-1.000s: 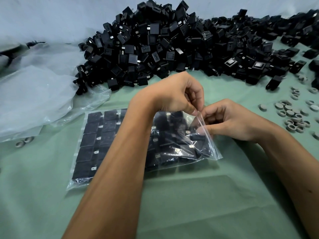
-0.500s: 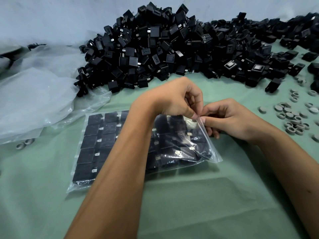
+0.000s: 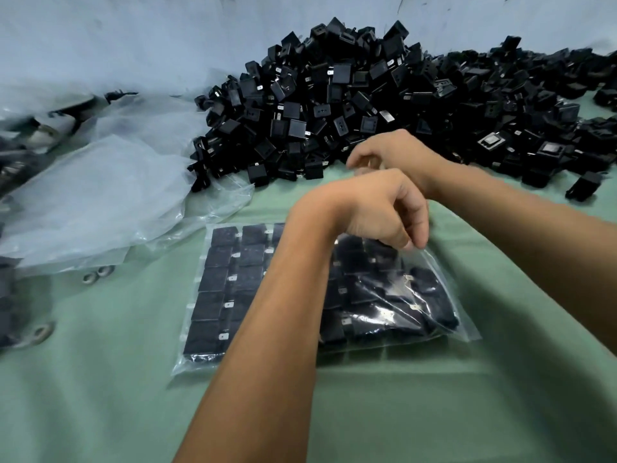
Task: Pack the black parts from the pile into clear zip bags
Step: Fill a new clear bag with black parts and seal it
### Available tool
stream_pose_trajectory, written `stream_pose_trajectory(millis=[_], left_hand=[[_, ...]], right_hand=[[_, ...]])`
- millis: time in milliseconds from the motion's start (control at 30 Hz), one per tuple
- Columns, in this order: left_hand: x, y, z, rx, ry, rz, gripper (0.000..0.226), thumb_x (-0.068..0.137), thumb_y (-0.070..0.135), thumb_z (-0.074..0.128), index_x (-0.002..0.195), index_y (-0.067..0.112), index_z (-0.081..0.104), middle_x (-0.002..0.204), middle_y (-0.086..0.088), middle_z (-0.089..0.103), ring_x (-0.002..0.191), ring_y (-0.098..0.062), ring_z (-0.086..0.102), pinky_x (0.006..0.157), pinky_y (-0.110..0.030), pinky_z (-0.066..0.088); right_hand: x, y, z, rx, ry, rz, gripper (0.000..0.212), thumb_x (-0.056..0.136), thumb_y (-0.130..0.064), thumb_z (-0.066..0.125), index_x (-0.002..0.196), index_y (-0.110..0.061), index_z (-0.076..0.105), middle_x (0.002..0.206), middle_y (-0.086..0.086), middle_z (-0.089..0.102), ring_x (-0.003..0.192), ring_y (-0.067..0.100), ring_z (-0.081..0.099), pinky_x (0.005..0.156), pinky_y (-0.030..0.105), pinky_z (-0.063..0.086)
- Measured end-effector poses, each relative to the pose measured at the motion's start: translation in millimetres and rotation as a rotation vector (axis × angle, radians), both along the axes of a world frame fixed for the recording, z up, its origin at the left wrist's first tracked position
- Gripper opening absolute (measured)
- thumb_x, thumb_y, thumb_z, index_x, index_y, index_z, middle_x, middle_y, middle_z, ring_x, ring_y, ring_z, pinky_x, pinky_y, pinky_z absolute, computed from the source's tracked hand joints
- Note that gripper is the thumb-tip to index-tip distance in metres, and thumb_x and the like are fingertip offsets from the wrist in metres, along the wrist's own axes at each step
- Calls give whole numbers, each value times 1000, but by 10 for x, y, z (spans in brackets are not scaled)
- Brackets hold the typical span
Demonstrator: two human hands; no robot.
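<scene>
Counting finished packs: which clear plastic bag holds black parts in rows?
The flat zip bag under the left hand; the crumpled bags further left look empty.

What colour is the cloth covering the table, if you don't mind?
Pale green cloth, shown clearly in the head view.

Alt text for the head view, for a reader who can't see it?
A left hand pinches the top edge of a clear zip bag filled with black parts, lying on a green table. The right hand, blurred, reaches toward a large pile behind it; loose plastic bags lie left.
</scene>
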State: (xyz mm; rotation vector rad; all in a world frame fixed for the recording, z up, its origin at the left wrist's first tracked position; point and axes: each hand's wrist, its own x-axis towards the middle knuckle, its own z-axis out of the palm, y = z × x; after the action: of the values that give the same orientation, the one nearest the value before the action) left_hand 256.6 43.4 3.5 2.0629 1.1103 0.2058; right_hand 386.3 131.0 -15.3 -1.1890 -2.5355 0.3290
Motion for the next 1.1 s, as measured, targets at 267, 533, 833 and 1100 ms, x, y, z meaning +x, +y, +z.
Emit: stream_pose_trajectory(millis=[267,533,833,1100], left_hand=[[-135,-9,17,-73,6,-44,23,82,-2,77,77,20,77,101,0,77,89,-13,69,95,-40,58],[-177,-38,43,-131,-25,-74,22,83,-14,71,80,7,75,108,-9,77,88,-11,70,87,-29,59],[18,-7,-27,77,-53,82,26,79,-7,78,86,18,77,88,5,74,66,-5,61,69,-27,56],[121,23,-150,324,115,128,33,93,8,68,99,39,78,117,-2,51,118,-19,34,99,-25,27]], right_hand=[[-735,400,70,39,-338,319,39,90,-6,71,128,-14,69,120,13,61,116,31,57,91,29,37],[-434,303,-22,12,-69,123,27,83,-12,78,108,-19,79,89,-5,70,77,4,61,83,34,50],[622,-660,-451,-451,1033,-382,19,92,-10,75,107,-21,75,84,-1,69,67,13,59,58,25,51],[826,-1063,-554,-628,1138,-325,25,66,-37,86,85,-21,79,90,15,69,85,31,55,87,49,51]])
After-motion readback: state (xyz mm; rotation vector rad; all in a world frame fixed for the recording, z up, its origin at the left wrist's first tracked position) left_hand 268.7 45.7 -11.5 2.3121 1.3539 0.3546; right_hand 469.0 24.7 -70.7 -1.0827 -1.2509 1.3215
